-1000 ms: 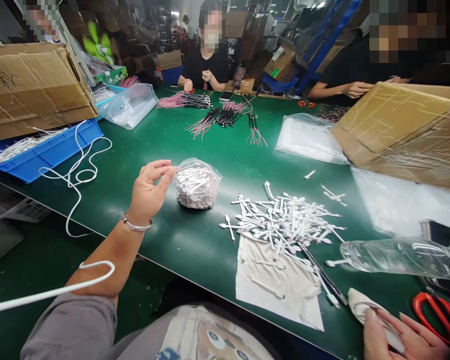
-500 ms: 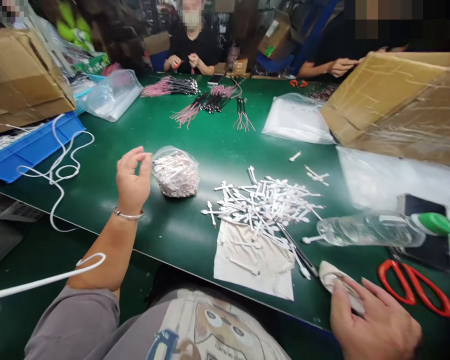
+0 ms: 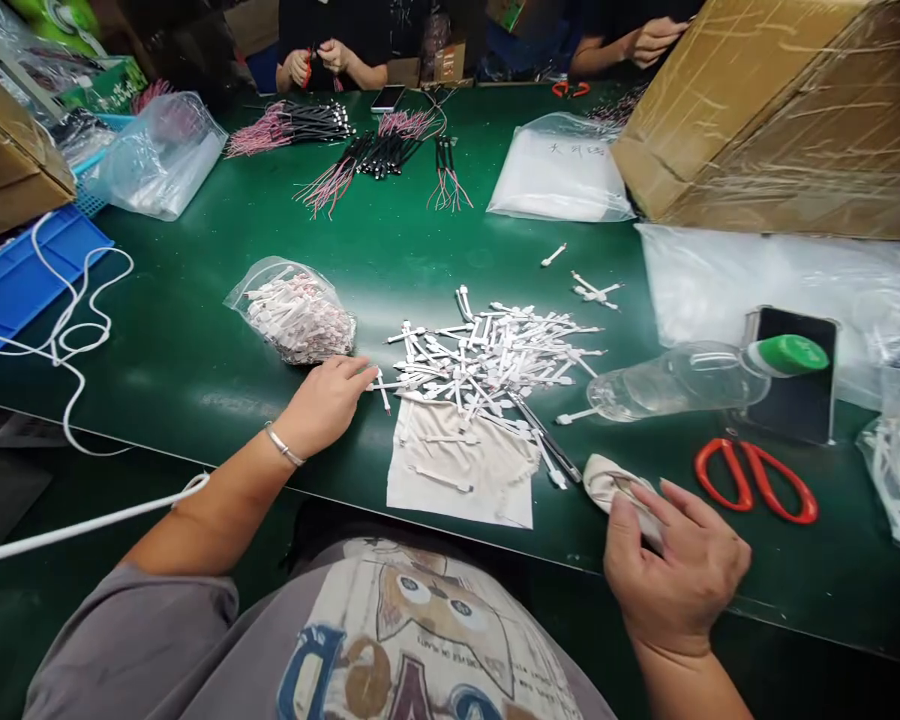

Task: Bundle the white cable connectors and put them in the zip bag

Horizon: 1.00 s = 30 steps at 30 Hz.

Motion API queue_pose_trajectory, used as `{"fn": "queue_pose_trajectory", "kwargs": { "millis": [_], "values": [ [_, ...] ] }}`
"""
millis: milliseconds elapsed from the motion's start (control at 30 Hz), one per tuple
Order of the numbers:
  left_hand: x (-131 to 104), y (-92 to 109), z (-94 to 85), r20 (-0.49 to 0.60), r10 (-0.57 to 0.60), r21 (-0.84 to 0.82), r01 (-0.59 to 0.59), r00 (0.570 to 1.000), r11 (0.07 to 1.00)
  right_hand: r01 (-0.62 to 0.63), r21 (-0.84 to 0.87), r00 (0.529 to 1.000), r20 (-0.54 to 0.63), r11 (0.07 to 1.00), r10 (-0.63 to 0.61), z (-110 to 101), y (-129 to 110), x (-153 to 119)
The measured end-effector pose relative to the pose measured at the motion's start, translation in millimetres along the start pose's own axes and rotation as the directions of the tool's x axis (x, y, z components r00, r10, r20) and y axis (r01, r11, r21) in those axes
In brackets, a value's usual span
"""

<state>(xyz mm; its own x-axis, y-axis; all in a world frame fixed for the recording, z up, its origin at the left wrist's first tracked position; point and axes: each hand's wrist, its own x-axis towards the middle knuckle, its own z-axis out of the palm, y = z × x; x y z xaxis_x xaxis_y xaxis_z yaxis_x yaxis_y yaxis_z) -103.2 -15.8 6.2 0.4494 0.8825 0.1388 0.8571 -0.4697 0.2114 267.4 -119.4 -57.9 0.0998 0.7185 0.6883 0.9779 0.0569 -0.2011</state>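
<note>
My left hand [image 3: 330,403] lies low over the table, its fingers stretched forward and the tips beside a loose white cable connector [image 3: 384,390]. A clear bag [image 3: 300,310] full of similar white pieces stands just beyond it. My right hand [image 3: 679,565] has its thumb and fingers around a rolled off-white cloth [image 3: 607,482] on the table. Between the hands is a heap of short white cable connectors [image 3: 495,350]. In front of the heap a flat beige cloth [image 3: 457,490] carries a few more. Dark tweezers [image 3: 547,440] lean at the heap's right edge.
To the right are red-handled scissors [image 3: 754,480], a plastic bottle [image 3: 682,380] with a green cap, and a phone [image 3: 795,400]. Cardboard boxes [image 3: 757,110] and a blue tray [image 3: 37,265] flank the table. Black-and-pink wire bundles [image 3: 390,145] lie before two co-workers.
My left hand has come down from beside the bag to the loose connector at the heap's left edge. The right hand stays at the rolled cloth. The camera view has shifted.
</note>
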Motion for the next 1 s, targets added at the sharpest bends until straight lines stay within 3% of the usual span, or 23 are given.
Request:
{"fn": "queue_pose_trajectory", "kwargs": {
  "millis": [167,333,467,633,1000],
  "values": [
    [16.6,4.0,9.9,0.153,0.082,0.117,-0.101,0.985,0.988,-0.022,0.045,1.0,0.02,0.999,0.021,-3.7,-1.9,-1.3],
    [20.5,14.4,4.9,0.252,0.069,0.308,-0.148,0.965,0.94,-0.011,0.069,1.0,-0.002,0.998,0.011,-2.6,-0.5,-1.8],
    [20.3,20.6,0.3,0.288,0.088,0.364,-0.194,0.954,0.911,0.007,0.102,1.0,-0.029,0.995,-0.004,-2.4,0.7,-1.4],
    [24.2,18.2,0.7,0.291,0.077,0.368,-0.185,0.954,0.911,0.007,0.118,0.999,-0.043,0.993,-0.002,-4.1,-0.3,-0.3],
    [51.1,1.2,1.2,0.16,-0.089,0.287,0.04,0.983,0.957,0.006,0.156,0.998,-0.058,0.988,0.003,-4.8,2.3,-2.6]
  ]
}}
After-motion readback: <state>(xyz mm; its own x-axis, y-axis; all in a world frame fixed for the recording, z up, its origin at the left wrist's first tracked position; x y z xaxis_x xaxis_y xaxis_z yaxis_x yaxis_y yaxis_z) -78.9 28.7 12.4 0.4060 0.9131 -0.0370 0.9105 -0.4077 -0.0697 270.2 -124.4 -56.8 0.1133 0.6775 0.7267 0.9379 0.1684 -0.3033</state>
